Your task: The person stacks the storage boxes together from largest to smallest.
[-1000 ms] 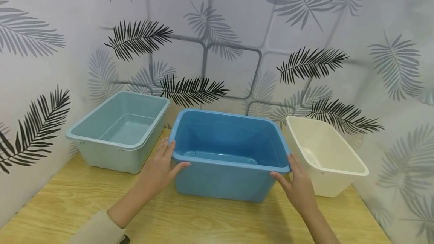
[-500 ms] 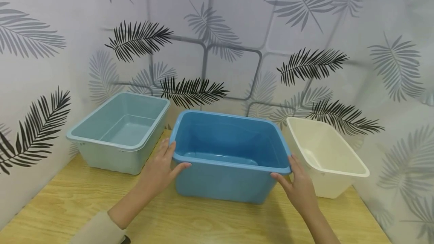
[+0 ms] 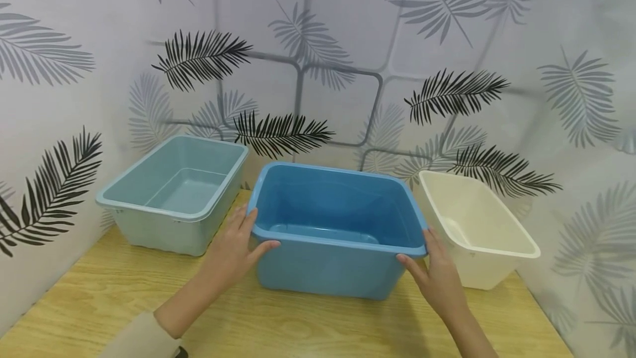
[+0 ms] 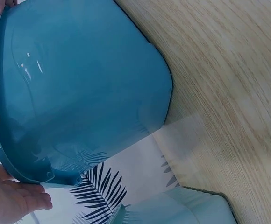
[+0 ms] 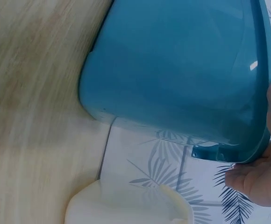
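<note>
A deep blue plastic basin (image 3: 323, 269) with a rolled rim stands in the middle of the wooden table, its inside bare. My left hand (image 3: 233, 247) grips its front left corner, thumb along the front rim and fingers at the side rim. At the front right corner my right hand (image 3: 439, 275) holds the rim in the same way. In the left wrist view, the fingers of the left hand (image 4: 14, 191) reach under the rim, with the thumb on its edge. The right wrist view shows the right hand (image 5: 261, 172) with fingers curled beneath the rim.
A pale blue-green basin (image 3: 159, 231) stands at the left, near the left forearm. A cream basin (image 3: 484, 269) stands close to the right hand. Behind them rises a wall (image 3: 338, 26) with a leaf pattern. The wooden table (image 3: 278, 325) extends toward me.
</note>
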### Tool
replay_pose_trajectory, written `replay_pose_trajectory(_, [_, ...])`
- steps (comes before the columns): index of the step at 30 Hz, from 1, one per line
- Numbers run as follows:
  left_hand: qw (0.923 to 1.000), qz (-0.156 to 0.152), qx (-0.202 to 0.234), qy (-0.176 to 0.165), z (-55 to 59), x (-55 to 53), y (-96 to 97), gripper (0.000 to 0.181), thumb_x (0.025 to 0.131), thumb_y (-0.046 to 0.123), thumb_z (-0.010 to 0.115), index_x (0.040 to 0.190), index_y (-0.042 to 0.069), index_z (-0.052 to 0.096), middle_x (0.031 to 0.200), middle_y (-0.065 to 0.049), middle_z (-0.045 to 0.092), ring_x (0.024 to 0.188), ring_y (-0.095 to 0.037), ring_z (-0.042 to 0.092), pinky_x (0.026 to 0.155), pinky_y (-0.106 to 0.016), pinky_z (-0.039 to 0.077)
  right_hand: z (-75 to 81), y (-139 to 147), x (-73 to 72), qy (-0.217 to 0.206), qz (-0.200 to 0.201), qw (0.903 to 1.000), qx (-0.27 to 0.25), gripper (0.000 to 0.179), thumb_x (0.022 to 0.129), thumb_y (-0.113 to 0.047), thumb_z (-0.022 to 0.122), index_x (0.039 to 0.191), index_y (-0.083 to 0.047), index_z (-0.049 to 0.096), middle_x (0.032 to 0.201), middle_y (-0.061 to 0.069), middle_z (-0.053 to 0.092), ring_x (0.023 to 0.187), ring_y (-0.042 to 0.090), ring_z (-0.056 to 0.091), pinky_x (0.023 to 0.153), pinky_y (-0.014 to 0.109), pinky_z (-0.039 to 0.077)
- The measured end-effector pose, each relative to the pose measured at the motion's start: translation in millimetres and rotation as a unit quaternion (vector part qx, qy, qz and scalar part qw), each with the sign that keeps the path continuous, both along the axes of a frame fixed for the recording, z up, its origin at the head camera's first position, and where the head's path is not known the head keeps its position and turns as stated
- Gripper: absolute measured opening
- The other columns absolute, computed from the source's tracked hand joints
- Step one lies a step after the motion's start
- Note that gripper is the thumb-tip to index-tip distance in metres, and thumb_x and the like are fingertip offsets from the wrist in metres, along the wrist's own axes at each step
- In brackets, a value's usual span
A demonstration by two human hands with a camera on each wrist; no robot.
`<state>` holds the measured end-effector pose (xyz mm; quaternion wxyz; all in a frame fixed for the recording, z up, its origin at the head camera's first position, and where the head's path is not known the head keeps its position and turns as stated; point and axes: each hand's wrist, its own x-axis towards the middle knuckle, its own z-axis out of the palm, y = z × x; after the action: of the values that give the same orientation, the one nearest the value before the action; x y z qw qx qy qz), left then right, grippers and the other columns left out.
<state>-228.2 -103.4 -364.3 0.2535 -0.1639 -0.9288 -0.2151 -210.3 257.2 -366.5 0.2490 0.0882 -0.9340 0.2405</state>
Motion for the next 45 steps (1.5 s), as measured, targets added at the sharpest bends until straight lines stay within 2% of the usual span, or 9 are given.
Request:
replay_pose_trajectory(8, [0.9997,-0.01,-0.01,0.019,-2.6,-2.4,-9.4,0.072,0.08,0.045,0.066,0.128,-0.006,0.05,0.134,-0.028,0.048,0.123,-0.045,0.046,0.094,-0.055,0.044,7.7,-1.5,5.8,-0.005,-0.004,0.9993,0.036,0.076,0.085,-0.036,0.065,0.137,0.01,0.033,0.14,0.032,0.036,0.125,0.05,0.038,0.094,0.064,0.037])
replay_pose_trajectory(12, [0.9981,-0.027,-0.011,0.055,-2.9,-3.1,-17.3,0.065,0.079,0.042,0.068,0.123,-0.004,0.055,0.126,-0.024,0.056,0.117,-0.043,0.052,0.09,-0.053,0.048,7.3,-8.5,6.8,0.095,0.005,0.9949,0.032,0.071,0.076,-0.024,0.075,0.13,0.011,0.044,0.13,0.03,0.049,0.118,0.046,0.048,0.09,0.06,0.043])
replay_pose_trajectory(16, [0.9939,-0.045,-0.01,0.1,-2.5,-3.2,-26.7,0.059,0.078,0.037,0.07,0.12,-0.002,0.057,0.119,-0.019,0.062,0.111,-0.037,0.058,0.086,-0.048,0.052,5.4,-22.4,4.8,0.211,0.024,0.977,0.02,0.062,0.07,-0.017,0.078,0.12,0.01,0.054,0.118,0.027,0.059,0.108,0.043,0.056,0.086,0.054,0.048])
replay_pose_trajectory(21, [0.9966,-0.031,-0.011,0.075,-0.5,2.2,-38.8,0.054,0.081,0.03,0.07,0.122,-0.002,0.056,0.122,-0.018,0.06,0.113,-0.035,0.057,0.09,-0.047,0.05,5.3,-44.5,4.2,0.282,0.074,0.9564,0.011,0.056,0.088,-0.041,0.06,0.115,0.008,0.059,0.112,0.024,0.062,0.104,0.04,0.058,0.088,0.043,0.047])
replay_pose_trajectory(23, [0.9979,-0.017,-0.016,0.06,0.0,4.7,-43.8,0.053,0.082,0.028,0.068,0.124,-0.002,0.055,0.123,-0.019,0.059,0.114,-0.035,0.056,0.09,-0.048,0.049,4.8,-54.1,4.8,0.291,0.095,0.9521,0.009,0.06,0.091,-0.047,0.05,0.115,0.007,0.06,0.112,0.022,0.063,0.104,0.038,0.058,0.095,0.031,0.045])
replay_pose_trajectory(27, [0.9969,-0.005,-0.036,0.07,-1.6,6.3,-54.6,0.053,0.081,0.024,0.07,0.123,-0.004,0.054,0.122,-0.021,0.059,0.112,-0.037,0.057,0.086,-0.048,0.051,4.0,-74.6,8.2,0.295,0.143,0.9446,-0.001,0.055,0.093,-0.042,0.049,0.113,0.007,0.061,0.109,0.021,0.063,0.101,0.035,0.058,0.102,0.011,0.034])
replay_pose_trajectory(33, [0.9915,0.001,-0.051,0.119,-5.4,6.0,-68.9,0.05,0.079,0.024,0.071,0.118,-0.005,0.057,0.113,-0.023,0.063,0.102,-0.037,0.062,0.072,-0.045,0.055,3.2,-104.7,14.1,0.306,0.222,0.9256,-0.013,0.044,0.095,-0.032,0.051,0.112,0.006,0.061,0.106,0.018,0.063,0.098,0.03,0.059,0.101,0.012,0.036])
replay_pose_trajectory(39, [0.9868,-0.001,-0.061,0.15,-6.3,4.6,-79.9,0.049,0.084,0.029,0.066,0.114,-0.008,0.058,0.111,-0.025,0.062,0.099,-0.039,0.062,0.074,-0.047,0.054,-2.4,-131.9,18.5,0.282,0.279,0.9175,-0.018,0.037,0.095,-0.027,0.052,0.112,0.004,0.061,0.108,0.014,0.062,0.098,0.025,0.059,0.091,0.018,0.047])
replay_pose_trajectory(45, [0.9811,-0.005,-0.066,0.182,-9.4,-1.2,-86.9,0.078,0.094,0.058,0.022,0.111,-0.009,0.059,0.108,-0.026,0.062,0.097,-0.04,0.061,0.076,-0.048,0.053,-13.4,-156.6,17.8,0.26,0.316,0.9122,-0.005,0.036,0.095,-0.026,0.052,0.114,0.002,0.061,0.108,0.012,0.062,0.099,0.023,0.06,0.084,0.022,0.051])
